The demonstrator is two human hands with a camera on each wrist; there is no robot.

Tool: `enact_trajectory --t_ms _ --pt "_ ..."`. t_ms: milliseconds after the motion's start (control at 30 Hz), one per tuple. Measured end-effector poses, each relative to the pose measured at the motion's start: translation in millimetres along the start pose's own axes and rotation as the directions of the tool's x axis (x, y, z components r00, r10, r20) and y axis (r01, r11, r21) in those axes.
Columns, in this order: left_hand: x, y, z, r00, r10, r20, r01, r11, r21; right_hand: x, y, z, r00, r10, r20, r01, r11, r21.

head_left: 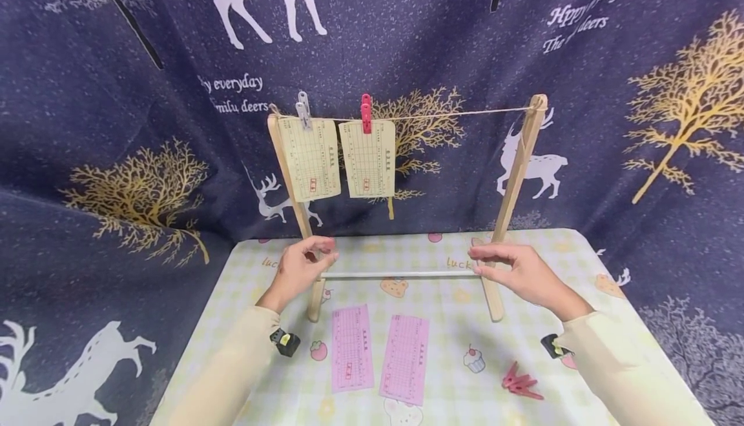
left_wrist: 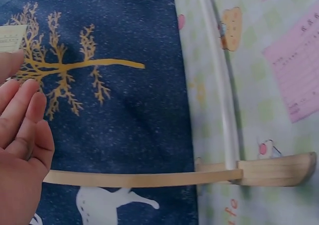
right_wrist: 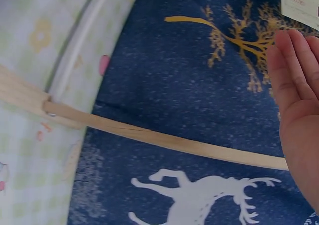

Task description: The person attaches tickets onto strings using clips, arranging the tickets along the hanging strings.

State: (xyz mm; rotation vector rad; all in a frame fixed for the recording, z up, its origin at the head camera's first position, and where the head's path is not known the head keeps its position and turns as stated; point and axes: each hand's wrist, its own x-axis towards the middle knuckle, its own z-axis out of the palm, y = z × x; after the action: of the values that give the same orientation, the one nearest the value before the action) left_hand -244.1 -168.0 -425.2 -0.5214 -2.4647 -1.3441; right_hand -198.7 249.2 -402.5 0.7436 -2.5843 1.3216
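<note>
My left hand [head_left: 298,272] hovers by the left wooden post [head_left: 289,174] of a small drying stand, thumb and fingers apart and loosely bent. Level with it, my right hand [head_left: 526,274] overlaps the lower part of the right post [head_left: 518,168], its fingers fairly straight. Neither hand holds anything. A string [head_left: 453,115] runs between the post tops. On its left half hang two pale yellow paper slips, the outer slip [head_left: 316,164] under a grey clothespin [head_left: 303,113] and the inner slip [head_left: 372,164] under a red clothespin [head_left: 366,115]. A white rod [head_left: 401,275] joins the posts low down.
Two pink paper slips lie on the checked tablecloth [head_left: 273,374] in front of the stand, a left slip [head_left: 352,348] and a right slip [head_left: 405,358]. Several red clothespins [head_left: 521,383] are heaped at the front right. A dark blue cloth [head_left: 401,26] with deer hangs behind.
</note>
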Motion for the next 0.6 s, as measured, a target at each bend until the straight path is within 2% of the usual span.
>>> enact_trajectory --t_ms 133,367,500,600 --pt "-6.7 -6.5 3.8 0.999 -0.032 0.033 0.031 0.999 0.021 -9.5 8.2 6.0 1.0 0.007 0.0 -0.007 1.0 0.004" --pt "-20.6 -20.9 15.3 0.994 -0.083 0.064 0.084 0.996 -0.009 -29.6 19.9 14.8 0.999 0.038 0.001 -0.038 0.999 -0.003" --pt "-29.5 -28.5 21.7 0.988 -0.127 0.093 0.13 0.991 -0.026 -43.2 28.1 20.5 0.998 0.063 0.006 -0.063 0.998 0.001" --pt "-35.9 -36.2 26.9 0.982 -0.15 0.113 0.152 0.988 -0.014 -53.6 35.0 25.3 0.996 0.082 0.03 -0.083 0.996 0.04"
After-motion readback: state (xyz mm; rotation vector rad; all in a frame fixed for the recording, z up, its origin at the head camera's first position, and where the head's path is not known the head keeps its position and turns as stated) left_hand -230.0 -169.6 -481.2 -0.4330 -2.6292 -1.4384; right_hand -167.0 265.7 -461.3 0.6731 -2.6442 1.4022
